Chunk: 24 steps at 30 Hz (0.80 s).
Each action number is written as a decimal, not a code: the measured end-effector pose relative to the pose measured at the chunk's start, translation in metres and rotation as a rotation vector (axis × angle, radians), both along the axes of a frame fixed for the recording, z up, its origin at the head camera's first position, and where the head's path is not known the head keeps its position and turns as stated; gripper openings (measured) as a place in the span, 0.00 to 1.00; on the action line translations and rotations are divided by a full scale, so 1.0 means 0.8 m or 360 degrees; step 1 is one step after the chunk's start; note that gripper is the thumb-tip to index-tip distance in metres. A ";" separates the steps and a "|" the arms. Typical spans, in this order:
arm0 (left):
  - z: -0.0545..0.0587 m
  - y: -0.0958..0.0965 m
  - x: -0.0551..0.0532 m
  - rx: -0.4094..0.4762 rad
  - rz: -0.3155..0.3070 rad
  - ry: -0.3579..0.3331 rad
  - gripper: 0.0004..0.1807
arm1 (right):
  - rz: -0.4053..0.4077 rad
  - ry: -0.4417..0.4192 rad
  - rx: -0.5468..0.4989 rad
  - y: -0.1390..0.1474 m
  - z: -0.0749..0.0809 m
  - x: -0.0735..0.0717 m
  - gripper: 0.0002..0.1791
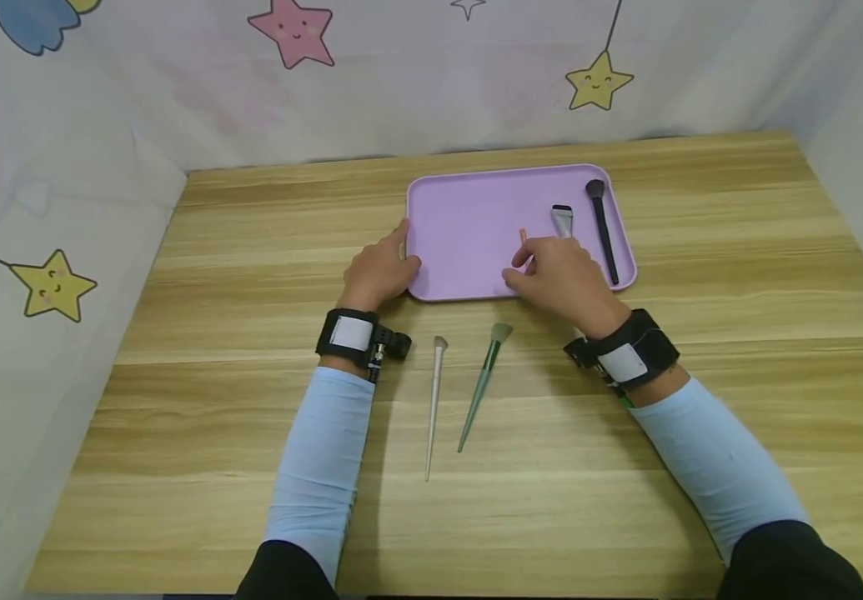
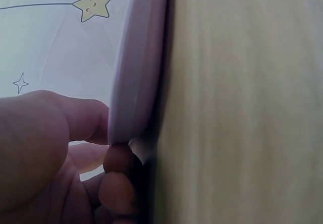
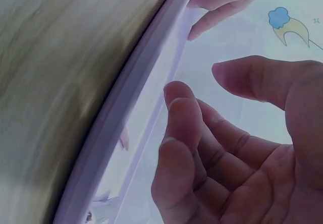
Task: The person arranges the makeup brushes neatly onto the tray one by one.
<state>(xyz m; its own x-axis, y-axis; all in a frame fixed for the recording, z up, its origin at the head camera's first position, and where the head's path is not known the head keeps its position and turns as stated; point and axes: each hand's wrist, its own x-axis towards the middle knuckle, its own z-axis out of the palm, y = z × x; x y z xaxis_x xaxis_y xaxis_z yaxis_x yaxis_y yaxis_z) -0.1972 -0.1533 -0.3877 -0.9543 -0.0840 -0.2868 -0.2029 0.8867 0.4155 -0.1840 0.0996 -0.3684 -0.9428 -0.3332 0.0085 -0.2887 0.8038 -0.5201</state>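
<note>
My left hand [image 1: 378,268] grips the left edge of a lilac tray [image 1: 461,237], with thumb and fingers at the rim. Over the tray's front right part hovers my right hand [image 1: 562,279], its thumb apart from loosely bent fingers and nothing between them in the right wrist view. Just past those fingers, the orange tip [image 1: 523,236] of a slim thing shows, the rest hidden by the hand. A flat makeup brush [image 1: 562,218] with a silver ferrule lies partly covered by that hand. A black makeup brush [image 1: 602,229] lies along the tray's right side.
In front of the tray, a pale-handled makeup brush [image 1: 435,400] and a green makeup brush [image 1: 484,387] lie on the wooden table [image 1: 213,417]. A white curtain with printed stars [image 1: 416,108] hangs behind the table's far edge.
</note>
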 end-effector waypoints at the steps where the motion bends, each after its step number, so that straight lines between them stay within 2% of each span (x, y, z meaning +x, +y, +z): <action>1: 0.000 0.000 0.000 0.0000 -0.0002 -0.0001 0.37 | 0.0006 -0.0001 0.0002 0.000 0.001 0.001 0.14; 18: -0.003 -0.003 -0.002 0.0010 -0.0005 0.0021 0.38 | 0.0092 0.0035 0.0056 -0.006 0.001 0.010 0.14; 24: -0.006 -0.003 -0.003 0.0021 0.0003 0.0027 0.38 | 0.0122 -0.0003 0.0092 -0.008 0.004 0.016 0.14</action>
<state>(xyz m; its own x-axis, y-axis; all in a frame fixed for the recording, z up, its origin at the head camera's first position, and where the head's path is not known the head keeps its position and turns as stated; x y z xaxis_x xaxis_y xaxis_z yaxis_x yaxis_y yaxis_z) -0.1997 -0.1559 -0.3922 -0.9590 -0.0819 -0.2715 -0.1971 0.8808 0.4305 -0.1716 0.0928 -0.3651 -0.9146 -0.4040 -0.0147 -0.3493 0.8081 -0.4743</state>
